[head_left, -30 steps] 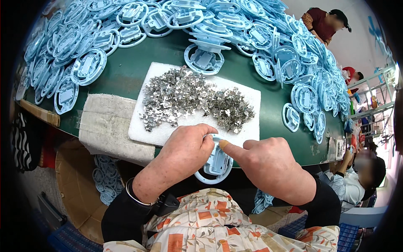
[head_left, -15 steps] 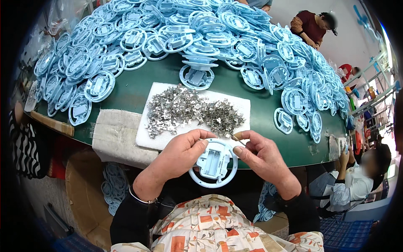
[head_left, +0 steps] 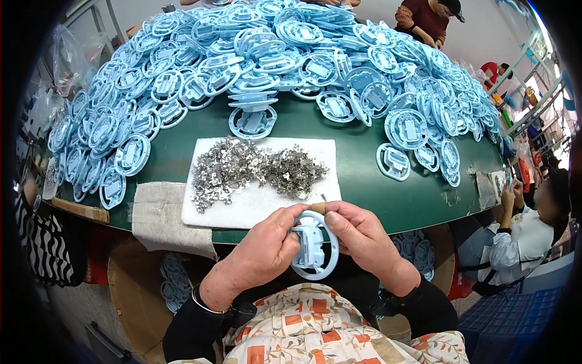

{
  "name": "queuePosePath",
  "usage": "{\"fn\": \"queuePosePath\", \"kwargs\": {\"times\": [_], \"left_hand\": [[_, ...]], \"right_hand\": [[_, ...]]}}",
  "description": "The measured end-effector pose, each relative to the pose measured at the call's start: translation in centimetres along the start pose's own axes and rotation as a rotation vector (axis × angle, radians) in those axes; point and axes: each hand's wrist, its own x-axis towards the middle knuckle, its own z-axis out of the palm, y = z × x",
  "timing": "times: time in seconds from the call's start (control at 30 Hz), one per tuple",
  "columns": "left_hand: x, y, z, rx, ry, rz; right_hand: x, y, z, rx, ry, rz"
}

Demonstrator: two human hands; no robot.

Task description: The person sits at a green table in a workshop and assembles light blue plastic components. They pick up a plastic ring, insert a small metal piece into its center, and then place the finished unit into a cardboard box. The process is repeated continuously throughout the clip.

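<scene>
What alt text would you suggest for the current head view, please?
A left hand holds a blue part, the right hand against it, before metal pieces heaped on a white board. More blue parts crowd a green table.

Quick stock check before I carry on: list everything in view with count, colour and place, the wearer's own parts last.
Ring-shaped part: one, light blue, between the hands
Ring-shaped parts in the pile: too many to count, light blue, around the table's far side
Small metal pieces: two heaps, silvery, on the board
Foam board: one, white, on the table
Table: one, green, ahead
Cloth-like pad: one, greyish white, near edge, left
Plastic bags: uncountable, clear, upper left
Cardboard: uncountable, brown, below the table
Co-workers: at least four, clothing maroon, red, white, striped; around the table and beyond
Left hand: one, bare, holding the ring-shaped part's left side
Right hand: one, bare, at its upper right
</scene>
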Motion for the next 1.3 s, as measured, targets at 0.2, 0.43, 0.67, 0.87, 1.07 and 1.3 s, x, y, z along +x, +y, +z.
{"fn": "queuePosePath", "kwargs": {"times": [0.2,0.43,0.67,0.87,1.07,1.3], "left_hand": [[-1.2,-0.9,0.5,-1.301,-0.093,-0.327],[-1.2,-1.1,0.9,-1.397,-0.184,-0.274],[-1.7,-1.4,1.4,-1.467,-0.2,-0.274],[-2.8,-1.5,1.3,-1.86,-0.236,-0.3],[-8.1,-2.0,-1.1,-1.822,-0.111,-0.282],[-19.9,-5.2,-5.9,-1.607,0.197,-0.397]], "right_hand": [[0.6,2.6,0.5,-0.248,0.143,-0.307],[0.8,1.3,1.6,-0.446,0.211,-0.212],[1.4,2.0,0.7,-0.281,0.17,-0.073],[1.4,3.2,-0.3,-0.11,0.149,-0.143],[0.8,3.0,-1.0,-0.26,0.213,-0.226],[0.9,3.6,-2.6,-0.229,0.283,-0.314]]}}
